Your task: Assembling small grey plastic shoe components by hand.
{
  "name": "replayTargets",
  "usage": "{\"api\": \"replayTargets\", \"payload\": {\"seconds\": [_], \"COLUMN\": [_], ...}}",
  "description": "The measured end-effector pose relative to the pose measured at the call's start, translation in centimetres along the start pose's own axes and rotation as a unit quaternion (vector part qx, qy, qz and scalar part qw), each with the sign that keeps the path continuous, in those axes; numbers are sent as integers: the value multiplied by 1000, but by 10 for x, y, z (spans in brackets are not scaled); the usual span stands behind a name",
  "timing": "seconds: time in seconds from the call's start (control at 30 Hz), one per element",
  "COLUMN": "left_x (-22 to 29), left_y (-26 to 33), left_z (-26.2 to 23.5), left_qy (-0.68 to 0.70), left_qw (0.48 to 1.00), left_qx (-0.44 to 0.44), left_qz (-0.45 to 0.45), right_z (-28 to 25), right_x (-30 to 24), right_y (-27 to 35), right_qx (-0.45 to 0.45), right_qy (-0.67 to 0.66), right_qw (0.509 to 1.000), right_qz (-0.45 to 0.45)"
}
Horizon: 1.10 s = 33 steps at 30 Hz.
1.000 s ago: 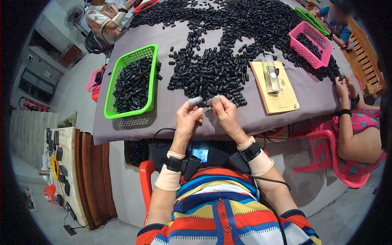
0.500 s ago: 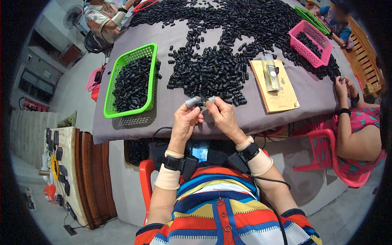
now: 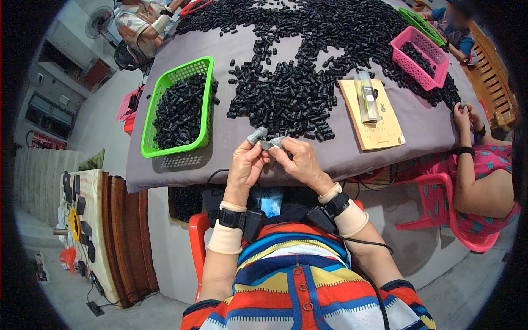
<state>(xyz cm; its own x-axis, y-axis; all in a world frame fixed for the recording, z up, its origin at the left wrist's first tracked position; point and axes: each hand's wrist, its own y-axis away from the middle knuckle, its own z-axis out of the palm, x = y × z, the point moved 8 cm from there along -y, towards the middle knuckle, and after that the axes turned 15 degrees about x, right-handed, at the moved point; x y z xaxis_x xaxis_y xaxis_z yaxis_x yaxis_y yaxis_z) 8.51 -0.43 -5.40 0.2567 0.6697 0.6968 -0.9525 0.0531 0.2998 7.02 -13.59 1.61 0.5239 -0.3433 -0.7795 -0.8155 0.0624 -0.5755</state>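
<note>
Black parts (image 3: 297,93) across grey tabletop (image 3: 231,132)

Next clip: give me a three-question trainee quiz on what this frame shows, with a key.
1. True or false: the green basket holds black pieces.
2. Which lies on the tan card? A) a clear tube B) a pair of scissors C) a pink basket
3. What do the left hand and right hand grip between them?

Key
1. True.
2. A: the clear tube lies along the card.
3. A small dark piece, pinched by grey-capped fingertips at the near edge of the table.
</note>
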Motion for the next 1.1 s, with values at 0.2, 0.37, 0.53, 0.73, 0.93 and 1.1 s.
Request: {"api": "replayTargets", "payload": {"seconds": [0.2,0.37,0.53,0.73,0.93,1.1], "left_x": [-1,-2,-3,-3,-4,-3], "left_y": [-2,-1,-3,3,2,2], "left_z": [-5,-6,-5,1,4,5], "left_qy": [-1,-8,5,-29,-4,-20], "left_qw": [1000,1000,999,999,998,1000], "left_qx": [13,10,-30,-1,-51,1], "left_qz": [-3,-3,-18,-16,-22,-9], "right_z": [2,2,3,2,-5,7], "right_x": [0,-5,-4,-5,14,4], "right_y": [2,2,2,1,-1,4], "right_qx": [-7,1,-8,13,27,5], "right_qy": [19,32,37,34,-32,-75], "right_qw": [1000,999,999,999,991,993], "right_qz": [-12,-33,-28,-30,127,89]}}
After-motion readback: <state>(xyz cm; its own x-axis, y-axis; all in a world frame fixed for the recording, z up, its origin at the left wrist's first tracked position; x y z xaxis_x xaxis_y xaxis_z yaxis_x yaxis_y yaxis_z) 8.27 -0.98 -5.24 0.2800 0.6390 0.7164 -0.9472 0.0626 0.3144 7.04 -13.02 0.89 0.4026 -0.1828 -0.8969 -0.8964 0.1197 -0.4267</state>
